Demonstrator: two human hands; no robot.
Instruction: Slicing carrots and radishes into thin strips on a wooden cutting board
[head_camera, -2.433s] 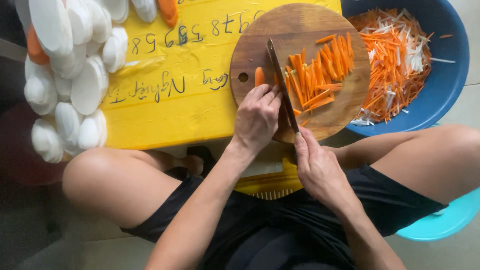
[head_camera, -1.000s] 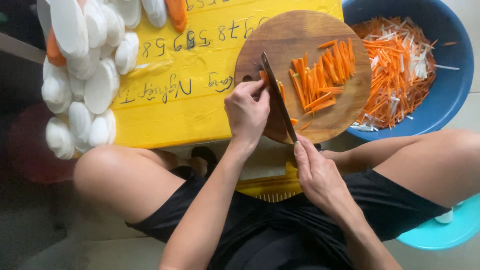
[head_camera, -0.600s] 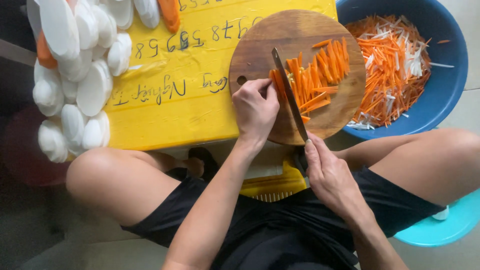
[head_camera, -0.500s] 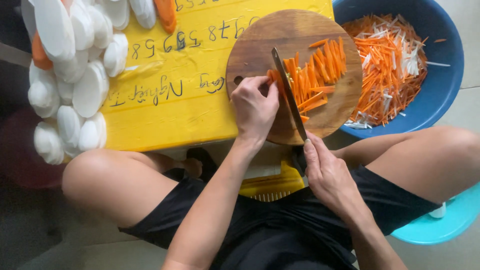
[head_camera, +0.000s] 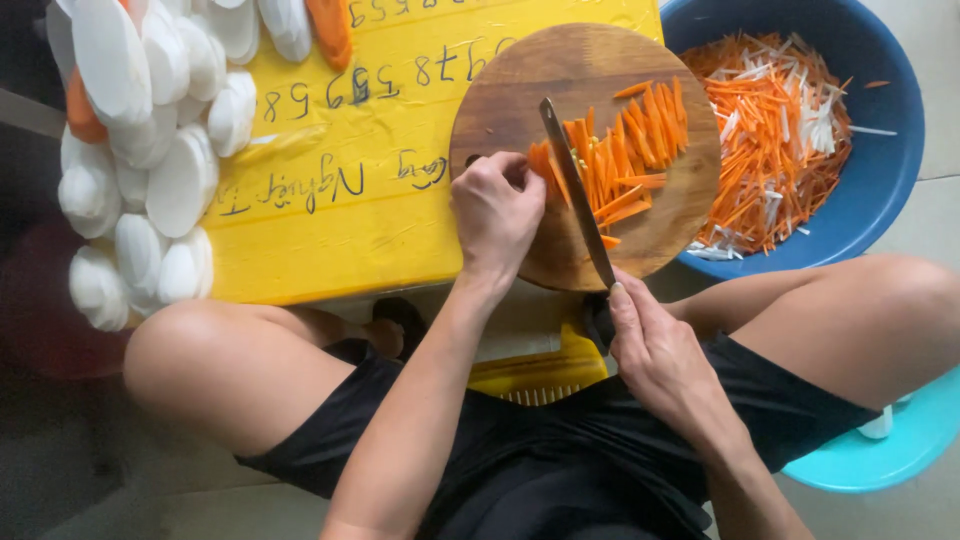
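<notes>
Left hand (head_camera: 497, 212): curled, fingertips pressing a carrot piece (head_camera: 541, 160) onto the round wooden board (head_camera: 500, 95).
Right hand (head_camera: 655, 350): closed around the handle of the knife (head_camera: 577, 192).
Knife: blade lies across the board, just beside the left fingers, between the carrot piece and the cut carrot sticks (head_camera: 632, 150).
Board: rests on a yellow surface (head_camera: 330, 215), overlapping the rim of a blue basin (head_camera: 880, 195).
Basin: holds orange and white shreds.
Far left: stacked white slices (head_camera: 150, 150).
</notes>
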